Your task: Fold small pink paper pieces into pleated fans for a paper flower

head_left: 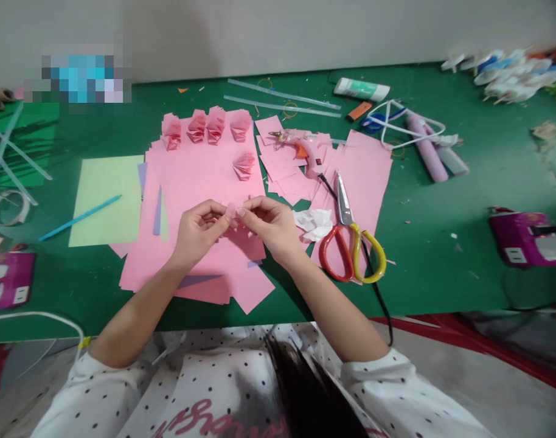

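A small piece of pink paper (233,210) is pinched between my left hand (203,227) and my right hand (269,224), fingertips close together. Both hands are over a stack of pink sheets (191,182). Several pleated pink paper pieces (215,126) stand in a row along the stack's top edge, and a single pleated one (244,166) sits lower, just above my hands. A crumpled white tissue (315,225) lies right of my right hand, beside scissors (345,210) with one red and one yellow handle. The paper's lower part is hidden by my fingers.
A pink glue gun (308,149) rests on cut pink squares. Pale green paper (107,213) with a blue pencil (84,216) lies left. Clear glue sticks (282,104), a white-green tube (361,89) and purple rolls (426,149) are farther back. Purple devices (524,238) sit at both sides.
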The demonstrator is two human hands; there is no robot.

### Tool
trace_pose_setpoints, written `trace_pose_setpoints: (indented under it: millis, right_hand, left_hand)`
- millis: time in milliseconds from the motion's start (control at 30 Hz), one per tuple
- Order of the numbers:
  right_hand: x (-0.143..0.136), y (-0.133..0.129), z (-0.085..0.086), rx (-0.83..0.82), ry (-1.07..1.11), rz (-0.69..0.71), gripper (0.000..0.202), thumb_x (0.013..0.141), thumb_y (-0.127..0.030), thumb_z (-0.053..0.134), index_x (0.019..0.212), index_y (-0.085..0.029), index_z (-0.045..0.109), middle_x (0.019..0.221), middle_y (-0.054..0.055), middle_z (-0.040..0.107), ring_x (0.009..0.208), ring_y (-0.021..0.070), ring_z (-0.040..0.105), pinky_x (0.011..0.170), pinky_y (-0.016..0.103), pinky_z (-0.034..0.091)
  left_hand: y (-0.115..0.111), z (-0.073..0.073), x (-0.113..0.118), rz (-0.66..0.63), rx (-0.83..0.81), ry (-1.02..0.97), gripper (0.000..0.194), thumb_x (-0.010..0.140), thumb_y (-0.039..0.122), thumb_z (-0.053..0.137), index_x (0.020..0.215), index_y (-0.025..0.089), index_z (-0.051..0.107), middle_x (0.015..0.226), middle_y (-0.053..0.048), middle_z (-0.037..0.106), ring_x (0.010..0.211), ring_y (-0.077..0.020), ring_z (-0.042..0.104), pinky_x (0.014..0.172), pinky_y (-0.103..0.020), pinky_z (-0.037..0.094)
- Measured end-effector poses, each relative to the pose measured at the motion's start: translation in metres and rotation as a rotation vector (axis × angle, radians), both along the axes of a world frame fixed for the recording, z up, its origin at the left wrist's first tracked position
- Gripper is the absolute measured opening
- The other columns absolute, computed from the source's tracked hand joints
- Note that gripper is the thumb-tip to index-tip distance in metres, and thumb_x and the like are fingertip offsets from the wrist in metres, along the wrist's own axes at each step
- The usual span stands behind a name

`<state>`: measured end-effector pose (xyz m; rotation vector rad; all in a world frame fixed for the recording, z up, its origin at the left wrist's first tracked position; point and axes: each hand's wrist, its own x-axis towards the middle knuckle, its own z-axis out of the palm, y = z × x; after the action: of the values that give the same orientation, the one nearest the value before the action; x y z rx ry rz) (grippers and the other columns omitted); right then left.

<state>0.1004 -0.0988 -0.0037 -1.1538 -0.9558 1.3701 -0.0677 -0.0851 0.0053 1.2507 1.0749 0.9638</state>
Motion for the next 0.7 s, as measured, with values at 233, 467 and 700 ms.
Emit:
trace_pose_setpoints:
  millis: [233,467,700]
  right_hand:
    - [0.0019,-0.0006,0.0032,0.017,-0.044,0.072,0.028,0.075,-0.042,0.085,0.073,-0.021,0.067,0.063,-0.004,0.064,0.056,0.0103,0.057,0.056,0.026,0.043]
    - [0.001,-0.0032,0.0051,0.029,-0.036,0.057,0.031,0.076,-0.043,0.085,0.072,-0.021,0.065,0.066,-0.003,0.064,0.054,0.0108,0.058,0.054,0.027,0.044]
    - [0.005,-0.0001,0.0088,-0.01,0.008,0.077,0.044,0.072,-0.061,0.086,0.07,-0.021,0.069,0.059,-0.004,0.059,0.049,0.0079,0.047,0.046,0.024,0.038]
  left_hand:
    - [-0.0003,0.0021,-0.0003,-0.016,-0.007,0.018,0.02,0.081,0.032,0.079,0.075,0.017,0.067,0.068,-0.002,0.07,0.057,-0.0104,0.062,0.056,-0.022,0.051]
    - [-0.0013,0.002,0.0,-0.049,0.012,0.015,0.025,0.081,0.035,0.082,0.076,0.017,0.066,0.067,0.0,0.067,0.06,-0.0099,0.062,0.058,-0.021,0.051]
    - [-0.0001,0.0016,-0.0025,-0.03,-0.033,-0.036,0.034,0.082,0.049,0.084,0.081,0.018,0.069,0.07,-0.002,0.07,0.057,-0.01,0.061,0.055,-0.023,0.052]
